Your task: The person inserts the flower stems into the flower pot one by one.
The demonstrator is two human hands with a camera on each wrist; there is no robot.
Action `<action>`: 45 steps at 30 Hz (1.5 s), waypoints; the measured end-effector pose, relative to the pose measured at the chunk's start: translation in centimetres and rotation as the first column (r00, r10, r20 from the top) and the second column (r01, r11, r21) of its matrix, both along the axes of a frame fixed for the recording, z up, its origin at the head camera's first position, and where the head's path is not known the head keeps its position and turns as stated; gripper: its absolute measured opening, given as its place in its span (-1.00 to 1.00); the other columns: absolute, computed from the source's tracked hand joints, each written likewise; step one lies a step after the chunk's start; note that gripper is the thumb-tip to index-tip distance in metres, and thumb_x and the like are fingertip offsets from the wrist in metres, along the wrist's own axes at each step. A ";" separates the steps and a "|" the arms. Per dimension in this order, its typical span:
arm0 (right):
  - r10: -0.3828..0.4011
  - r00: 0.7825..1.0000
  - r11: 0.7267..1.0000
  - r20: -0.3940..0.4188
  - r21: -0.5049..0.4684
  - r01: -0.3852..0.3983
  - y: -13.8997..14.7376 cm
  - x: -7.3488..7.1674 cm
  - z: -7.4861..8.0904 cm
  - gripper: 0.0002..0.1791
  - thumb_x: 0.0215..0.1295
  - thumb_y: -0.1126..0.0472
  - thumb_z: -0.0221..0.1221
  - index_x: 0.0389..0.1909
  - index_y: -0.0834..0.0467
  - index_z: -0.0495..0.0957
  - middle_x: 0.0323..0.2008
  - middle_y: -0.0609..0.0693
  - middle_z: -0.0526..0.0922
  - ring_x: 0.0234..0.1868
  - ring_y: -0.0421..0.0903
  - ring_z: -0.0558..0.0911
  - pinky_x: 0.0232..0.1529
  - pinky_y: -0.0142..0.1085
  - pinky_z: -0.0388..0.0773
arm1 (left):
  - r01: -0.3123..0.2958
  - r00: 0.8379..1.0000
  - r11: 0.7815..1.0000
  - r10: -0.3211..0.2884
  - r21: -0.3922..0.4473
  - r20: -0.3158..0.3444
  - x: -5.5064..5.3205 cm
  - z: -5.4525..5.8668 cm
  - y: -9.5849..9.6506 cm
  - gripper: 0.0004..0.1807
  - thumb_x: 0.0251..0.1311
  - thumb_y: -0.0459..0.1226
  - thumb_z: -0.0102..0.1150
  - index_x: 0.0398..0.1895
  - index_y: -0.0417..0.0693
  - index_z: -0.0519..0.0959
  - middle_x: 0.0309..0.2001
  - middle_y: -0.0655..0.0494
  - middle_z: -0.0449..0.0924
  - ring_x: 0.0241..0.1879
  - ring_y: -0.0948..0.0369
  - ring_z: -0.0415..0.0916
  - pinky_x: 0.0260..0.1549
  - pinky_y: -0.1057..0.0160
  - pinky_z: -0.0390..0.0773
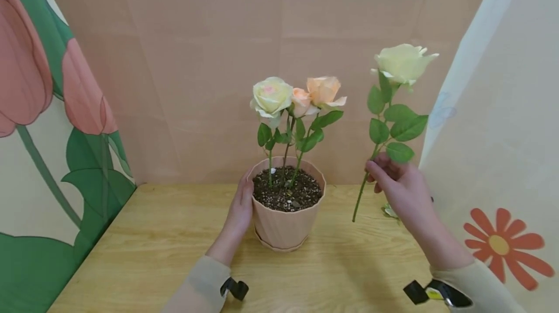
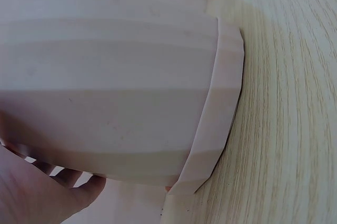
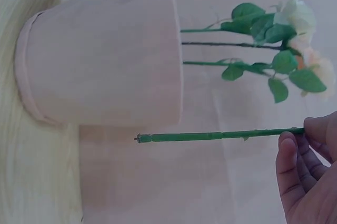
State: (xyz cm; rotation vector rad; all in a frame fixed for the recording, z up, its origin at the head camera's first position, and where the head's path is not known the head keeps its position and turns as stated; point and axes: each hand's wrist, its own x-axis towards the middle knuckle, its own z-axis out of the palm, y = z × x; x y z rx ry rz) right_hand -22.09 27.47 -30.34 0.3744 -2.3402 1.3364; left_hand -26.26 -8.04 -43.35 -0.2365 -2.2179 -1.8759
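A pink flowerpot (image 1: 286,228) full of dark soil (image 1: 284,196) stands on the table in the head view. Three roses rise from the soil: a cream rose (image 1: 271,97), a small peach rose (image 1: 301,102) and a larger peach rose (image 1: 324,90). My left hand (image 1: 240,206) rests against the pot's left side, with its fingers partly hidden behind it. To the right of the pot, my right hand (image 1: 399,177) pinches the stem of another cream rose (image 1: 403,63), bloom up. In the right wrist view the bare end of its green stem (image 3: 184,136) hangs beside the pot, apart from it.
The pot stands in a matching saucer (image 1: 279,247) on a wooden table (image 1: 174,235). Something small, pale and green (image 1: 390,211) lies behind my right hand. A pink cloth (image 1: 196,60) hangs at the back, and flower-printed panels (image 1: 502,157) flank the table.
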 end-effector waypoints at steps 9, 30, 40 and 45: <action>0.072 0.995 0.996 -0.062 -0.048 -0.075 -2.8 0.3 2.4 -0.74 0.69 0.09 0.26 0.01 0.24 0.65 -0.23 0.10 0.76 -0.31 -0.09 0.70 -0.36 -0.35 0.70 | -0.006 1.000 1.000 0.006 0.002 -0.008 -0.1 0.2 0.0 -0.31 0.83 0.11 -0.42 0.82 0.05 0.08 0.76 -0.11 0.06 0.72 -0.17 -0.03 0.65 -0.33 -0.04; 0.167 0.981 0.970 -0.102 -0.160 -0.182 -8.5 -0.8 3.8 -0.75 0.66 0.16 0.29 -0.01 0.31 0.68 -0.26 0.12 0.76 -0.32 -0.10 0.73 -0.39 -0.31 0.72 | -0.001 1.000 1.000 0.001 0.008 -0.029 -0.4 -0.1 -0.1 -0.34 0.84 0.06 -0.42 0.81 0.02 0.09 0.75 -0.16 0.07 0.72 -0.21 -0.03 0.63 -0.39 -0.04; 0.206 0.968 0.956 -0.139 -0.184 -0.230 -11.3 -2.4 2.9 -0.82 0.64 0.25 0.30 -0.05 0.33 0.69 -0.24 0.27 0.75 -0.29 -0.07 0.74 -0.39 -0.32 0.73 | 0.000 0.999 1.000 0.000 -0.002 -0.052 -0.5 -0.2 -0.1 -0.35 0.85 0.03 -0.44 0.81 0.00 0.10 0.76 -0.18 0.06 0.71 -0.24 -0.03 0.62 -0.41 -0.03; 0.248 0.957 0.939 -0.150 -0.205 -0.275 -12.4 -2.8 2.1 -0.86 0.63 0.27 0.31 -0.09 0.31 0.69 -0.30 0.26 0.73 -0.36 -0.02 0.70 -0.44 -0.32 0.67 | 0.020 0.998 1.000 -0.018 0.022 -0.054 -0.5 -0.1 0.0 -0.31 0.83 0.12 -0.43 0.82 0.05 0.09 0.77 -0.13 0.04 0.73 -0.20 -0.05 0.63 -0.38 -0.05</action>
